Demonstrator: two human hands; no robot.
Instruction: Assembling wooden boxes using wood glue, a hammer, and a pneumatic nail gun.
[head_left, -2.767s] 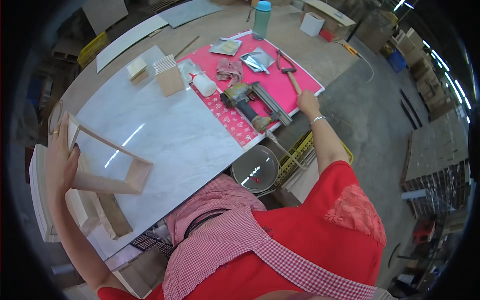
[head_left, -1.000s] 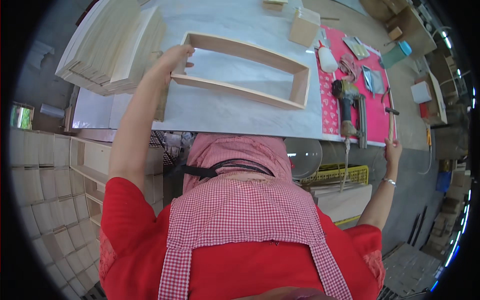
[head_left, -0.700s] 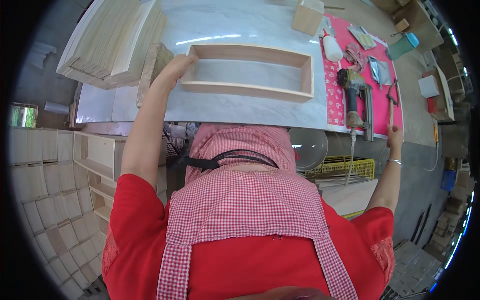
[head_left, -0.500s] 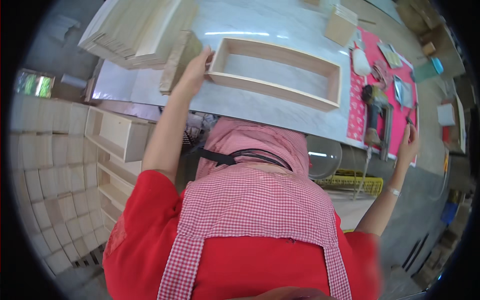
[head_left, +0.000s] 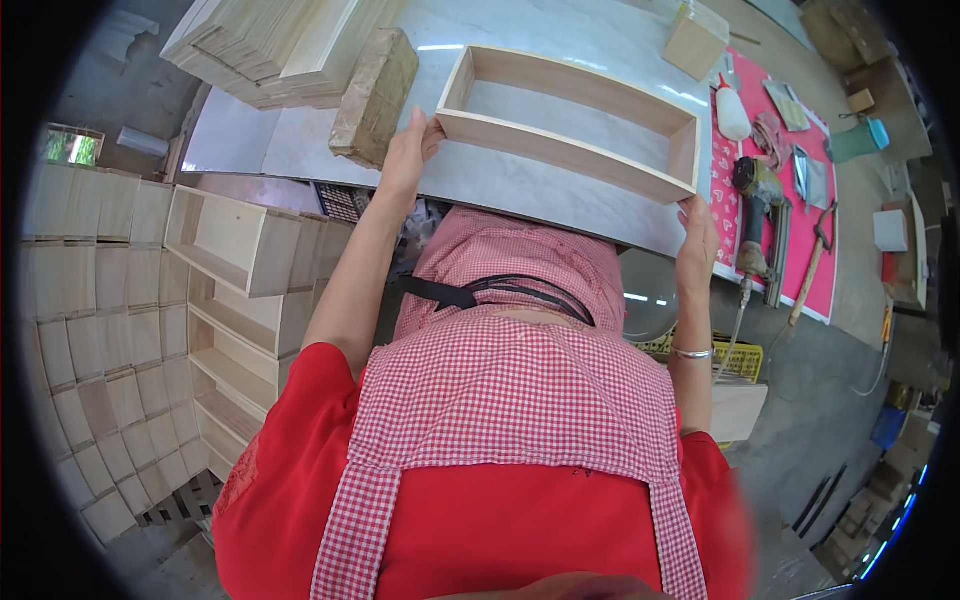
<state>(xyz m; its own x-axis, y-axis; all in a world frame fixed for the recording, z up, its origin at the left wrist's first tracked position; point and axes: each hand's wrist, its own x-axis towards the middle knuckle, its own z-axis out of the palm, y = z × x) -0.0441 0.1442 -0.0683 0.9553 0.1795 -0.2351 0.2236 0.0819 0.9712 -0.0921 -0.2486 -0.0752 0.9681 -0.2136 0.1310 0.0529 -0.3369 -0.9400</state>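
A long rectangular wooden box frame [head_left: 570,152] of pale wood lies on the marble-patterned table, and the tabletop shows through its open middle. At its near left corner is my left hand [head_left: 408,158], fingers bent against the end board. My right hand [head_left: 697,245] holds the near right corner, its fingertips partly hidden by the wood. Right of that hand, on a pink patterned cloth [head_left: 729,205], lie a nail gun [head_left: 757,215] with a hose and a hammer [head_left: 812,262] with a wooden handle.
Stacked boards [head_left: 270,60] and a tape-wrapped block [head_left: 375,100] stand left of the frame. A white squeeze bottle [head_left: 732,112], a rag [head_left: 772,138] and a wooden block [head_left: 697,40] are at the right. Many finished wooden boxes [head_left: 232,240] are piled at lower left.
My right hand has left the hammer handle on the cloth and come left to the frame's near right corner. My left hand stays at the left end; the frame appears slightly farther away.
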